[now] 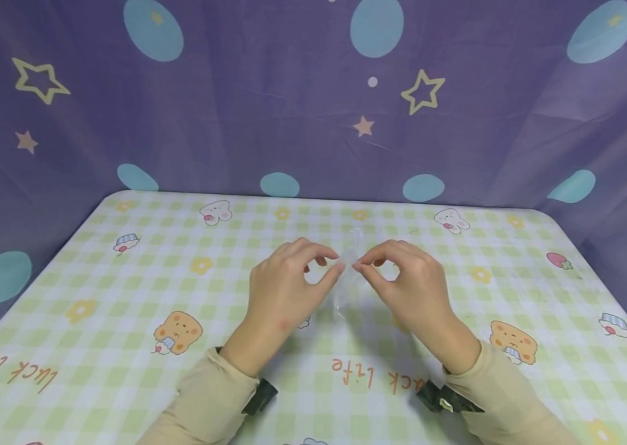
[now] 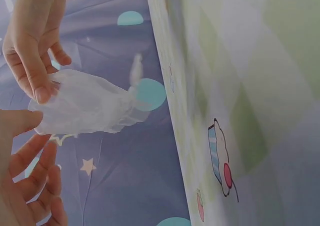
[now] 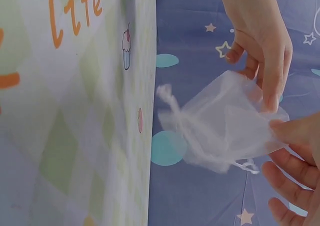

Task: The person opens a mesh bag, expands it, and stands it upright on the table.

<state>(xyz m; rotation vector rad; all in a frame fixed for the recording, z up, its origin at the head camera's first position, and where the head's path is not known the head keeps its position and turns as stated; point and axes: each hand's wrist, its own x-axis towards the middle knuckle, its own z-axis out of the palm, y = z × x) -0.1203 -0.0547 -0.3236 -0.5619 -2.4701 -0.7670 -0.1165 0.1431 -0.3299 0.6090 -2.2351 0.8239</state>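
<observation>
A small sheer white drawstring pouch [image 3: 225, 121] hangs between my two hands, held up above the table. My left hand [image 1: 291, 281] pinches one corner of its upper edge between thumb and index finger, the other fingers loosely bent. Close beside it, my right hand [image 1: 410, 278] pinches the same edge with thumb and fingertips. In the left wrist view the pouch [image 2: 92, 105] spreads from the fingertips toward the table, its gathered end lowest. White cords [image 3: 167, 96] stick out at both sides of that end. Nothing solid shows through the thin fabric.
The table is covered with a green-and-white checked cloth [image 1: 180, 395] printed with bears, flowers and lettering. A purple curtain [image 1: 291, 111] with stars and blue ovals rises behind it. Dark straps [image 1: 449, 398] circle both sleeved wrists.
</observation>
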